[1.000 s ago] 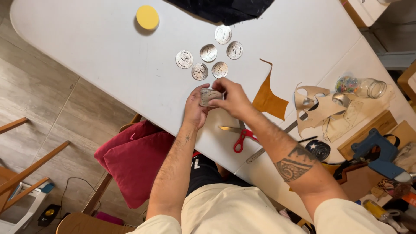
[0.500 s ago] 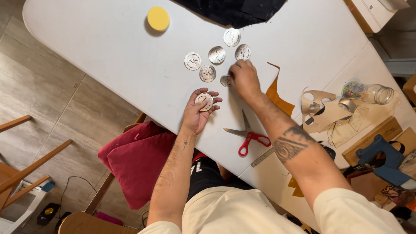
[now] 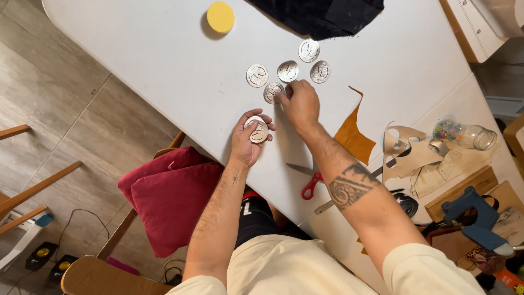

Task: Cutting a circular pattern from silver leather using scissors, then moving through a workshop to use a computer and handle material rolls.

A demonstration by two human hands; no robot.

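Note:
My left hand (image 3: 246, 143) holds a round silver metal disc (image 3: 257, 131) over the near edge of the white table (image 3: 153, 76). My right hand (image 3: 299, 102) reaches forward, its fingertips touching another silver disc (image 3: 272, 92) lying flat on the table. Beyond it lie several more matching discs: one to the left (image 3: 256, 75), one in the middle (image 3: 287, 71), and two further right (image 3: 320, 71) (image 3: 309, 50). Each disc has a stamped design on its face.
A yellow round sponge (image 3: 220, 17) and black cloth (image 3: 322, 16) lie at the far edge. Red-handled scissors (image 3: 308, 183), tan leather scraps (image 3: 353, 136), a glass jar of beads (image 3: 464, 134) and a blue tool (image 3: 477, 221) sit right. A red cushion (image 3: 169, 196) rests on a chair left.
My hands were together on one disc. My right hand has let go and reached forward to a disc on the table, while my left hand keeps the held disc.

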